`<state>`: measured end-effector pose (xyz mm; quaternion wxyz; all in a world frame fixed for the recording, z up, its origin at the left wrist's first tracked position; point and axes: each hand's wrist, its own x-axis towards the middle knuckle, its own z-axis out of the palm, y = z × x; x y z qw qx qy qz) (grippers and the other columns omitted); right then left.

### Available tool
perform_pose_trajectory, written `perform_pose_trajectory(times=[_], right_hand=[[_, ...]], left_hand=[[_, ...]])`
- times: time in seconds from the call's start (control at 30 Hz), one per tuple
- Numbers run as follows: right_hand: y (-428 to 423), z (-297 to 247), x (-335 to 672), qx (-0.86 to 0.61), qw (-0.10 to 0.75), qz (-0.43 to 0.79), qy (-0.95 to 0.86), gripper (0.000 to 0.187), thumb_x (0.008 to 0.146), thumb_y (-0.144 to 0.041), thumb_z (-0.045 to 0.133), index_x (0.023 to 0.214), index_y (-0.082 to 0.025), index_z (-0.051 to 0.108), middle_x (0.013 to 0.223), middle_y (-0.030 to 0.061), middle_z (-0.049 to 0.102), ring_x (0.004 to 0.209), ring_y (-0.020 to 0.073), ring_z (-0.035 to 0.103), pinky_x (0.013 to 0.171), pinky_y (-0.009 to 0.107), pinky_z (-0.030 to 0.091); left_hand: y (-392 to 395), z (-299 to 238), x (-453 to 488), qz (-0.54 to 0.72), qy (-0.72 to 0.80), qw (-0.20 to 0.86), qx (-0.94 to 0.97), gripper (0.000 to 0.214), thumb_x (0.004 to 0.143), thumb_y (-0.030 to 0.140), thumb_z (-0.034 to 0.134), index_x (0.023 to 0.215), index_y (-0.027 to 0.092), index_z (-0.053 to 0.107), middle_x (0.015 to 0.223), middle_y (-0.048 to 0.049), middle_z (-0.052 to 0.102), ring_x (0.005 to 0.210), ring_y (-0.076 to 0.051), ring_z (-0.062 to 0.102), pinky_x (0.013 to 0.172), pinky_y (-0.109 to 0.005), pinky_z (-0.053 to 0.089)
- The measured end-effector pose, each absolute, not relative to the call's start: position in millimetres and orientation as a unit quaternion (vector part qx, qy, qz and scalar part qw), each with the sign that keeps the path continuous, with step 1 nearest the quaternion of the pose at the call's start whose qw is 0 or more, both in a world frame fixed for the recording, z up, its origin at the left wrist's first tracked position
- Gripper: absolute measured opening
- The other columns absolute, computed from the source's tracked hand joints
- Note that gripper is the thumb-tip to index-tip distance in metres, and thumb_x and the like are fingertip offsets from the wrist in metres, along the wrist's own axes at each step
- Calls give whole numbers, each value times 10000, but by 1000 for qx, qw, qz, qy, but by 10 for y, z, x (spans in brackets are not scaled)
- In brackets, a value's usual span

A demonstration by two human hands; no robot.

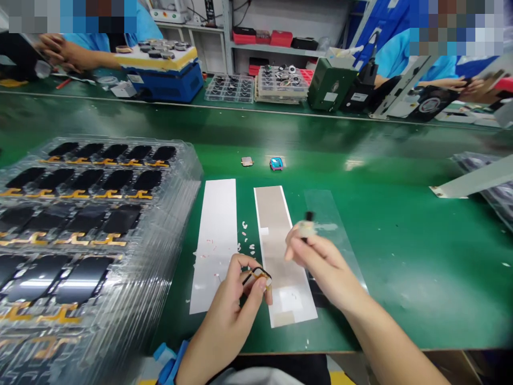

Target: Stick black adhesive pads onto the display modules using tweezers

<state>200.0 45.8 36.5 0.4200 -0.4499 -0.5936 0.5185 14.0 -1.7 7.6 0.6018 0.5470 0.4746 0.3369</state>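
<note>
My left hand (234, 310) is closed around a small watch screen (258, 277) with a black edge and an orange flex cable, tilted above the paper strips. Up and to its right, my right hand (323, 262) pinches a small pale object with a black end (308, 225); motion blur hides what kind it is. Beneath the hands lies a strip with a brown-grey face (276, 214). A white paper strip (218, 214) lies left of it, with tiny white scraps (245, 225) between the two. A clear film sheet (324, 206) is under my right hand.
Stacked clear trays (180, 155) of black screens fill the left side. Farther back lie a watch case (276, 163) and a small flat part (247, 161). A raised shelf (224, 107) carries a blue machine (164, 80) and parts trays (229, 88). Two people sit beyond.
</note>
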Motion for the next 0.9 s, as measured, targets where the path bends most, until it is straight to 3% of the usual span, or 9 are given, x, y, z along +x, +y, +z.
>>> perform_pose_trajectory(times=[0.07,0.17,0.33,0.53,0.9], right_hand=[[345,444,2136,-464,470,444,-606,414,1023,-454,435,775,-225,675,858,32,578,882,173,566,831,314,460],[32,421,2272,-493,489,399,-599,369,1048,-381,396,836,-230,658,865,42,576,830,171,573,744,293,477],[-506,57,2249,-534,476,427,-553,74,982,-225,556,926,-228,605,895,38,582,837,165,603,696,264,515],[-655,-200,2144,-564,496,369,-547,57,944,-164,604,950,-218,623,915,50,620,885,176,637,752,273,533],[-670,-216,2133,-590,500,370,-515,48,933,-226,636,891,-206,647,877,52,621,811,178,651,687,274,544]], left_hand=[[-41,122,136,306,472,567,602,85,1069,304,343,1040,255,407,855,-10,666,755,-167,610,684,-280,443],[-137,198,115,256,451,497,696,115,1054,267,373,1051,257,488,961,-40,707,859,-200,677,747,-306,491],[-320,229,55,211,415,410,784,188,1015,193,446,1158,284,528,1074,-26,740,961,-224,722,809,-299,541],[-358,135,57,178,397,371,820,150,1007,169,442,1099,261,518,1008,-35,747,881,-239,743,731,-304,552],[-307,201,85,148,406,369,823,181,1040,194,352,1051,237,528,920,-55,737,757,-236,722,640,-305,516]])
